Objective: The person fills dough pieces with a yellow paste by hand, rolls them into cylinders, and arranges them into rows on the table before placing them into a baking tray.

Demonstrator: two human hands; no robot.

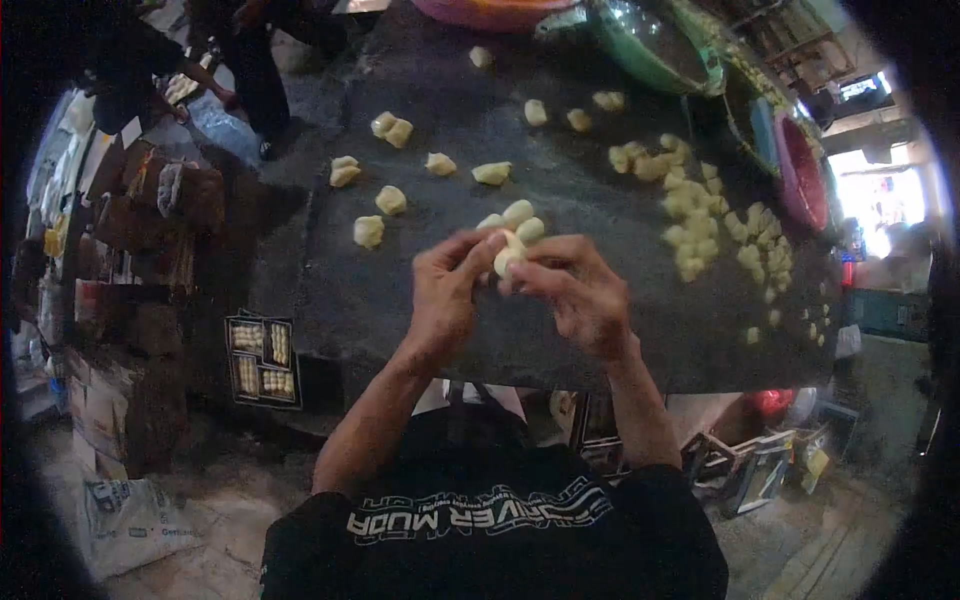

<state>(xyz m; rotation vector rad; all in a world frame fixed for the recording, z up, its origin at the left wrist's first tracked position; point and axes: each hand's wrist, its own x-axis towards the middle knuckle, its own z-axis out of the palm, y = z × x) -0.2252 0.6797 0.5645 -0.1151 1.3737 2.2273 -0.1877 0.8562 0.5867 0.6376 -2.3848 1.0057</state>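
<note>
Between both hands, over the dark table, is a pale dough piece [508, 260]. My left hand [450, 285] pinches it from the left with thumb and fingers. From the right, my right hand [582, 292] presses on the same piece, its thumb and fingertips closed round it. Just beyond the fingertips lie a few smooth dough balls [519, 213], partly hidden by the hands. Rougher dough lumps [391, 200] are scattered on the table to the left and farther back.
Many dough pieces [690, 225] cluster on the right of the dark table [330, 300]. Green [655, 50] and pink basins [800, 175] line its far right edge. A black tray [263, 360] with dough rows is at the left. Another person [250, 60] is at the upper left.
</note>
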